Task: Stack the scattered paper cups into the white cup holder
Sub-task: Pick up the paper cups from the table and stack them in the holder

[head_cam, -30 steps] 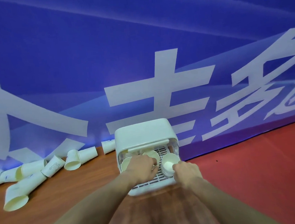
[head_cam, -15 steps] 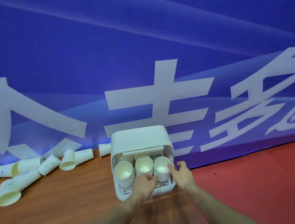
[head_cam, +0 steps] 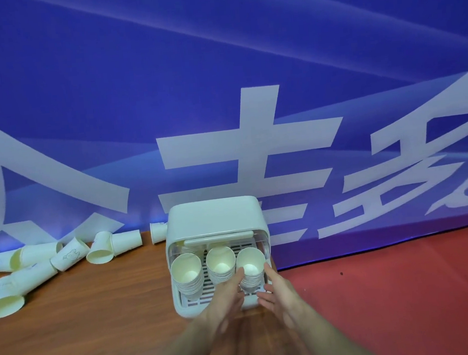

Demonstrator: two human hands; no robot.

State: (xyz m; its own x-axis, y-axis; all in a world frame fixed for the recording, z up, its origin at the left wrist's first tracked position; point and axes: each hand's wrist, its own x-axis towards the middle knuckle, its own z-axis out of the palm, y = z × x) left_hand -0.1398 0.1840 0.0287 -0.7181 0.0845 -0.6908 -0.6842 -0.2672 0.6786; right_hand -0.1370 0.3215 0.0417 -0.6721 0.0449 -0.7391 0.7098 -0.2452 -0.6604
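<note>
Clearly mid-task: three cup stacks standing side by side on the slatted tray of the white cup holder [head_cam: 215, 224], mouths tipped toward the camera, presumably so that further cups can be nested in from the front without lifting anything out. Left stack [head_cam: 186, 275] tallest by the look of its ribbed rims, middle stack [head_cam: 220, 265] shorter, right stack [head_cam: 250, 268] nearest both hands. Holder parked at the far edge of the wooden table [head_cam: 84, 318], lid slid back over the rear, front left open for access. Left hand [head_cam: 226, 295] reaching forward with fingers straight and relaxed, fingertips at the left side of the right stack, touching or just short of it; hard to say which. Right hand [head_cam: 276, 289] mirroring it on the other side, fingers extended and slightly spread, index tip beside the stack's outer wall. Neither hand curled round anything, nothing held; likely a steadying or squaring-up of that stack between flat fingers. Both forearms running in from the bottom edge, converging toward the tray. Scattered paper cups [head_cam: 64, 256] lying on their sides well to the left along the blue backdrop [head_cam: 218, 79], some part-nested in pairs, one large cup [head_cam: 5, 296] closest to the camera; plenty left to gather, so roughly partway through.
</note>
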